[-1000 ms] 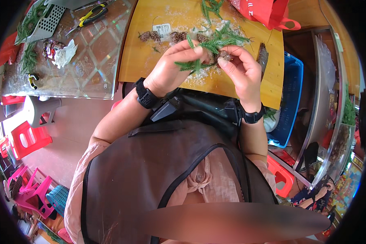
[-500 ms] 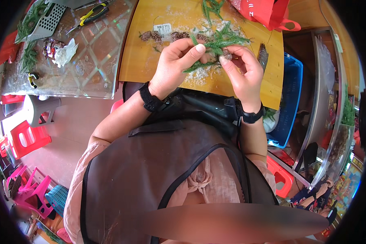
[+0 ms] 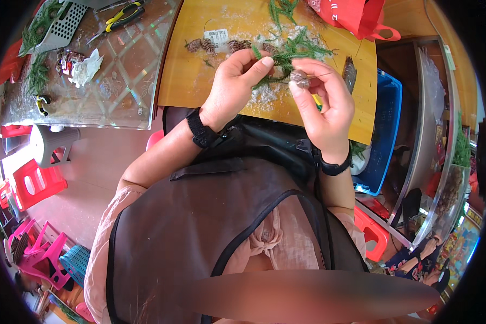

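Note:
My left hand (image 3: 234, 81) pinches a green artificial pine sprig (image 3: 294, 49) between thumb and forefinger, over the yellow wooden table (image 3: 184, 81). Between the thumb and fingers of my right hand (image 3: 329, 108) is a small brown pine cone (image 3: 299, 79), just right of the sprig. Whether the cone is joined to the sprig I cannot tell. Several more pine cones (image 3: 207, 45) lie in a row beyond my left hand, beside a white printed label (image 3: 217, 36). White flakes (image 3: 262, 100) are scattered on the wood under my hands.
Another green sprig (image 3: 282, 11) and a red bag (image 3: 351, 19) lie at the far side. Left is a glass-topped table (image 3: 121, 81) with yellow-black pliers (image 3: 123, 19) and crumpled white tissue (image 3: 87, 70). A blue crate (image 3: 383, 135) stands right of the wooden table.
My right hand has drawn slightly right and nearer, turning so the pine cone shows more plainly between its fingers. The left hand keeps its pinch on the sprig.

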Motion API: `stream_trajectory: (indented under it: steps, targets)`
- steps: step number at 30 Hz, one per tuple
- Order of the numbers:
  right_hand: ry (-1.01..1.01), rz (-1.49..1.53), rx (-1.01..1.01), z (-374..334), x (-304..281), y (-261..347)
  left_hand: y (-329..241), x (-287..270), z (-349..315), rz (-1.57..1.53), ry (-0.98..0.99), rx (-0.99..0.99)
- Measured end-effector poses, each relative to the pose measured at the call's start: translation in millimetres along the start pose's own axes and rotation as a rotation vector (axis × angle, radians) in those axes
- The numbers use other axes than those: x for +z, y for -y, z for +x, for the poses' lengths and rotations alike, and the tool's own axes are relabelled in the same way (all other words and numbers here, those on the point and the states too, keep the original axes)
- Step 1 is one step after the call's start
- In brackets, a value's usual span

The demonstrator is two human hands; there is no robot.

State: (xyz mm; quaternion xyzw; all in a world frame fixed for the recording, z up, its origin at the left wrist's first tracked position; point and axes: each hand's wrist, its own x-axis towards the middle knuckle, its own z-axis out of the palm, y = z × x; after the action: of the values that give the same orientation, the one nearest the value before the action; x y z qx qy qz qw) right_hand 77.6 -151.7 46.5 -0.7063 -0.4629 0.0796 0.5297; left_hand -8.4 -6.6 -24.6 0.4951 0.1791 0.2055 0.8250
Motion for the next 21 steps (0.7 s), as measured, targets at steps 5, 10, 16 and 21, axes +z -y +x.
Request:
stream_trajectory:
  steps: [5,10,16,21]
  targets:
    - [0.090,-0.032,0.092,3,5,-5,-5,0,-1,-0.075,0.056,0.002]
    - [0.070,-0.050,0.051,3,5,-13,-8,-3,0,-0.275,0.115,-0.106]
    - [0.134,0.398,0.508,10,-12,-14,-5,-4,-3,-0.167,0.173,-0.041]
    - [0.143,0.473,0.443,3,-12,-27,-5,-8,5,-0.360,0.202,-0.138]
